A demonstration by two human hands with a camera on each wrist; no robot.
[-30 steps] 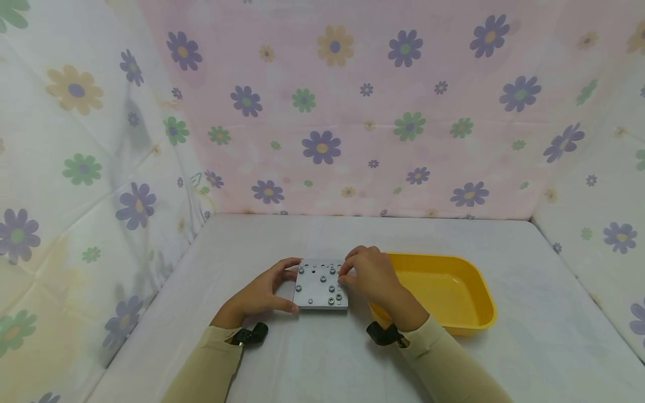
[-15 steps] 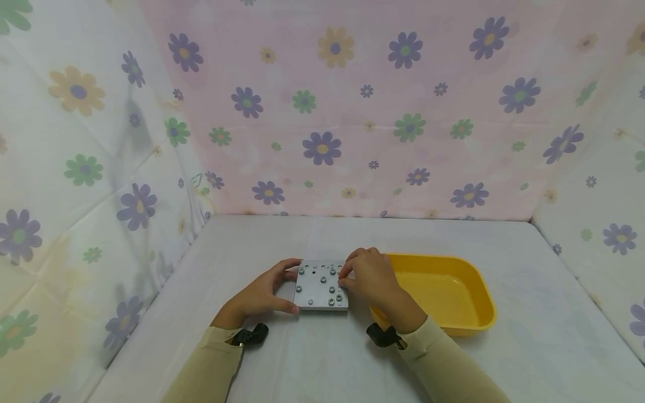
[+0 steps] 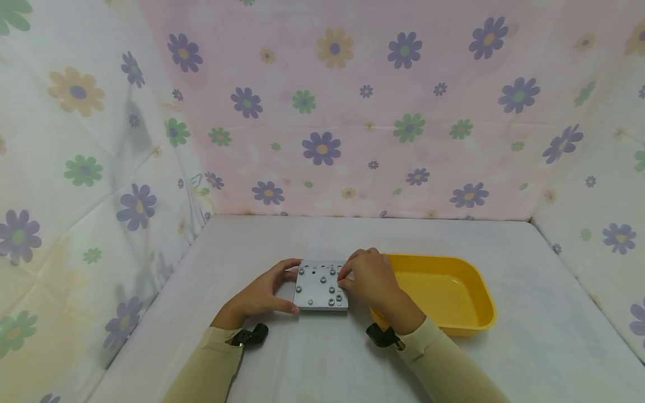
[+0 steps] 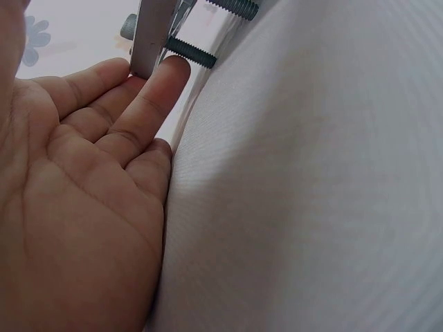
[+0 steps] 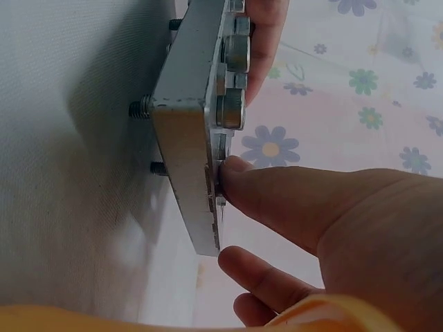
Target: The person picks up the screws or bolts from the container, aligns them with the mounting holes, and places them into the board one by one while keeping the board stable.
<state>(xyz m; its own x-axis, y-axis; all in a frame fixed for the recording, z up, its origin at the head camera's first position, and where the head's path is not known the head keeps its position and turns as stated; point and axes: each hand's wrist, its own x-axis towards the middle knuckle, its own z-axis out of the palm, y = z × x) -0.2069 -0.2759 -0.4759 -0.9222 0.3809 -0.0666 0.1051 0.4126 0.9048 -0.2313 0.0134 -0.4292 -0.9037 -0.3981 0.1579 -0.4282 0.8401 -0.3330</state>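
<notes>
A silver metal plate [image 3: 314, 292] stands flat above the table on several threaded bolt ends; one such bolt [image 4: 190, 52] shows beneath it in the left wrist view. Several round socket-head bolts [image 5: 232, 108] stick up from its top face. My left hand [image 3: 259, 291] grips the plate's left side, thumb at the near corner and fingers at the far one. Over the right edge, my right hand [image 3: 373, 277] pinches a small bolt between thumb and forefinger, the thumb tip [image 5: 235, 173] right at the top face. The fingers mostly hide that bolt.
A yellow plastic tray [image 3: 484, 291] stands right of the plate, partly behind the right hand and wrist. White cloth covers the table [image 3: 282, 358]. Flower-printed curtains [image 3: 322, 112] close off the back and both sides.
The right fingertips shift very slightly at the plate's right edge. The left hand, the plate and the tray stay in place.
</notes>
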